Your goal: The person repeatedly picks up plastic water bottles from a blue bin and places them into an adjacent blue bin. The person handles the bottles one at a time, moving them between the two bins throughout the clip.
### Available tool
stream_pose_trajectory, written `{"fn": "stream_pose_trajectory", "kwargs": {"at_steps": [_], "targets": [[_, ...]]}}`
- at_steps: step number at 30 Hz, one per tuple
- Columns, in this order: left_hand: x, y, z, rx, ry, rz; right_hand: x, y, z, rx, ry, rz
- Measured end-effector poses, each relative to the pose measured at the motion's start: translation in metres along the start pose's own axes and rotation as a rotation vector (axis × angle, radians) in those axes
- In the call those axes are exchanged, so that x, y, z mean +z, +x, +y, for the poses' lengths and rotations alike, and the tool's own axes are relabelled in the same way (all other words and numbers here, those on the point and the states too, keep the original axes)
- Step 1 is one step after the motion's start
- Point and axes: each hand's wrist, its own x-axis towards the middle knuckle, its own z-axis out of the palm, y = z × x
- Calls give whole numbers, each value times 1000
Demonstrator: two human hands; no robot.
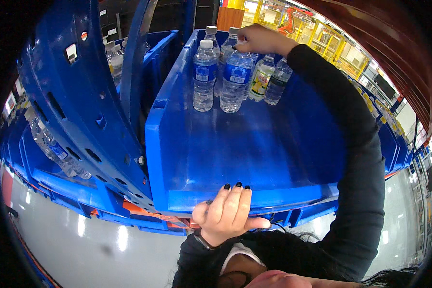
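Upright clear plastic bottles stand at the far end of a blue plastic bin (165, 126). My right hand (259, 39) reaches over them, its fingers around the top of a blue-labelled water bottle (234, 77) and hiding its cap. Left of that bottle is another blue-labelled one with a white cap (204, 77). To the right stand a bottle with a yellow fruit label (261, 81) and a dark-labelled bottle (278, 83). My left hand (226, 214) rests on the bin's near lip, fingertips over the edge, holding no bottle.
A blue perforated metal upright (82, 90) rises left of the bin. Beyond it, more bottles (116, 59) stand in a neighbouring bin, and two bottles (59, 151) lean in a lower-left bin. A reddish-brown shelf (406, 46) overhangs at right. Yellow fencing (324, 39) is behind.
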Motion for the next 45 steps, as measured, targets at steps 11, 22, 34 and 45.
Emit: {"fn": "stream_pose_trajectory", "kwargs": {"at_steps": [11,22,34,45], "targets": [[3,-3,0,13,12,41,33,19,-2,55,-18,-68],[0,6,4,-33,65,15,-109,-115,104,163,163,-196],[5,8,5,-42,44,50,-29,-332,185,697,-188,-305],[3,7,4,-58,3,22,-64,-374,168,599,-309,46]]}}
